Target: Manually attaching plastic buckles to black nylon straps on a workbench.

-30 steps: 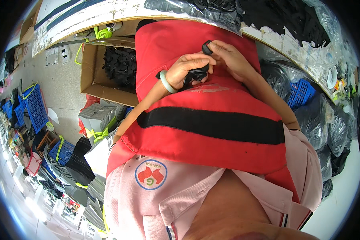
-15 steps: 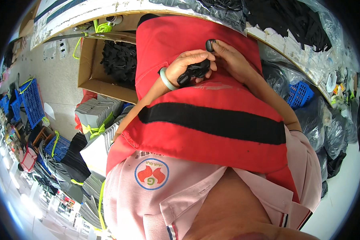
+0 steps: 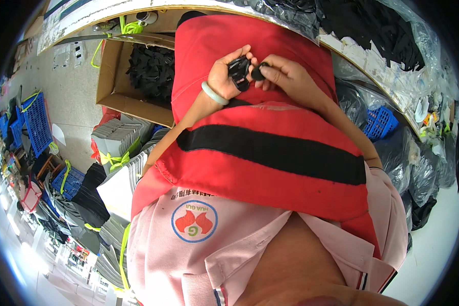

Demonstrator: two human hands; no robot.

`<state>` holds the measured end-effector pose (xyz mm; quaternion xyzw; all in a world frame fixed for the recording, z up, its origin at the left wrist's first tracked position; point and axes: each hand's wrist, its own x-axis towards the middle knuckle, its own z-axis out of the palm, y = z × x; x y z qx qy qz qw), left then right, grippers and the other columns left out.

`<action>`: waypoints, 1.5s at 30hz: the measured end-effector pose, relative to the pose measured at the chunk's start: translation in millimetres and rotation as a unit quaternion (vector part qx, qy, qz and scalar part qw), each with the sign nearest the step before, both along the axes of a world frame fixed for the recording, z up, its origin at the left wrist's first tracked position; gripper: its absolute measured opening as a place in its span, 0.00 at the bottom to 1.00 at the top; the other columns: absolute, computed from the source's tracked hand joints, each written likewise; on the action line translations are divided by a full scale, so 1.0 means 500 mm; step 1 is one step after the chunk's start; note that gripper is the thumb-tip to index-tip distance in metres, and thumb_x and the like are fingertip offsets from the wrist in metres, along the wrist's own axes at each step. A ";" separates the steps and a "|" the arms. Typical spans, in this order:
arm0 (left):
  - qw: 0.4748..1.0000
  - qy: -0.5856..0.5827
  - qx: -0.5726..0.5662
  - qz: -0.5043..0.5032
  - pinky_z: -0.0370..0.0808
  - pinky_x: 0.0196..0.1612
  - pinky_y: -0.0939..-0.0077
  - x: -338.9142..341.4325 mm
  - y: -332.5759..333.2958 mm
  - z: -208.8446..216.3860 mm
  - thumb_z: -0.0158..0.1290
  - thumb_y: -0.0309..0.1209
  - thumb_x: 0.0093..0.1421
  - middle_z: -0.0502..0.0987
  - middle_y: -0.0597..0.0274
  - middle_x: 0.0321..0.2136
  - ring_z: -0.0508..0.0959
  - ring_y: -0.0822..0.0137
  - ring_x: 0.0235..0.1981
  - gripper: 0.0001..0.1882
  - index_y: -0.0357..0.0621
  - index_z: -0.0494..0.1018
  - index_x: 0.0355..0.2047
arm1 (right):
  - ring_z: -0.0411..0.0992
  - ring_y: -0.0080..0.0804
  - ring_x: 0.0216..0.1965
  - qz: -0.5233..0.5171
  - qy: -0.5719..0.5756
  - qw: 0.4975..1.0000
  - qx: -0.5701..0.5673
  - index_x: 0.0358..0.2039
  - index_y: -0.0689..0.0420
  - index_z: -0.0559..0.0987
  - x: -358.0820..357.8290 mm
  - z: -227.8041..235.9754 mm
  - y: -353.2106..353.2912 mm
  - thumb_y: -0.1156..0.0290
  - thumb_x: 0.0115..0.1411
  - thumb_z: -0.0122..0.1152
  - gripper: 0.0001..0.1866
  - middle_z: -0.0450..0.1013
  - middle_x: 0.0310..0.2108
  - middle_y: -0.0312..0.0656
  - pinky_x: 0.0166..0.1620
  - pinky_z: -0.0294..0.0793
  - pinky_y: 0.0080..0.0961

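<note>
My left hand (image 3: pixel 220 79) is turned palm up above the red apron (image 3: pixel 270 43), its fingers curled around several small glossy black pieces (image 3: pixel 238 71). What kind of parts they are, I cannot make out. Close on its right, my right hand (image 3: pixel 289 77) pinches one rounded black piece (image 3: pixel 258 72) between thumb and fingers. That piece is beside the left fingertips; whether it touches them is unclear. A pale green bangle (image 3: pixel 214 94) circles my left wrist.
An open cardboard box (image 3: pixel 133 107) at the left holds black strips (image 3: pixel 150 74). Ahead runs a worn white bench edge (image 3: pixel 81 25), with a heap of black strips (image 3: pixel 377 33) in clear plastic at right. Tied grey stacks (image 3: pixel 120 137), blue baskets (image 3: pixel 38 125) and plastic bags (image 3: pixel 398 148) flank me.
My left hand has rolled from curled over the black pieces to palm up, showing them. The right hand has come slightly down and left, bringing its pinched piece beside the left fingers.
</note>
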<state>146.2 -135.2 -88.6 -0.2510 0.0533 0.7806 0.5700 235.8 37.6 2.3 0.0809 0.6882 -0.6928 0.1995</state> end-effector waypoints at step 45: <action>0.993 0.097 -0.063 0.021 0.75 0.21 0.80 -0.045 0.037 -0.029 0.55 0.30 0.59 0.77 0.57 0.31 0.77 0.63 0.30 0.05 0.42 0.74 0.34 | 0.70 0.25 0.34 -0.003 0.160 0.983 0.096 0.42 0.60 0.78 -0.022 -0.019 0.013 0.67 0.62 0.55 0.12 0.73 0.31 0.39 0.40 0.68 0.21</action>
